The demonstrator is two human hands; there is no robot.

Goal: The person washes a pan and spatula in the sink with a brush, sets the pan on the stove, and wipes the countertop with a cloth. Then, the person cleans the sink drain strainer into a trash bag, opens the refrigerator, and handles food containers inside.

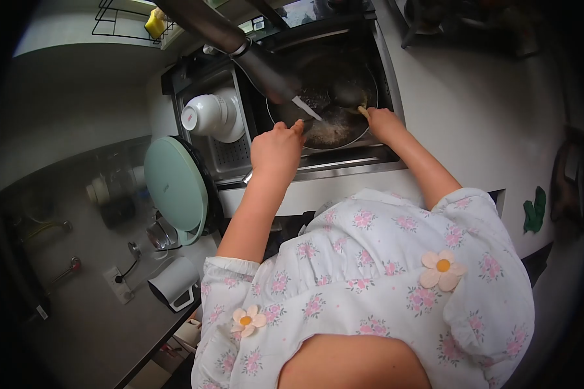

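Note:
A wide dark wok (pixel 326 141) sits in the sink, with splashing water inside it. A white stream of water (pixel 306 107) falls into the wok from a dark faucet (pixel 266 74). My left hand (pixel 277 150) is closed at the wok's near left rim, and a bit of metal shows below its wrist. At the right rim, my right hand (pixel 384 124) is closed around a pale, wood-coloured handle (pixel 364 112). Beside that handle, inside the wok, is a dark rounded shape (pixel 348 94); whether the two are joined I cannot tell.
Stacked white bowls (pixel 204 115) lie tilted on the perforated drainer (pixel 230 153) left of the wok. A mint-green round appliance (pixel 175 188) stands nearer, above a white kettle (pixel 175 283). A yellow sponge (pixel 155 24) sits on a wire rack; a green cloth (pixel 534 211) lies at right.

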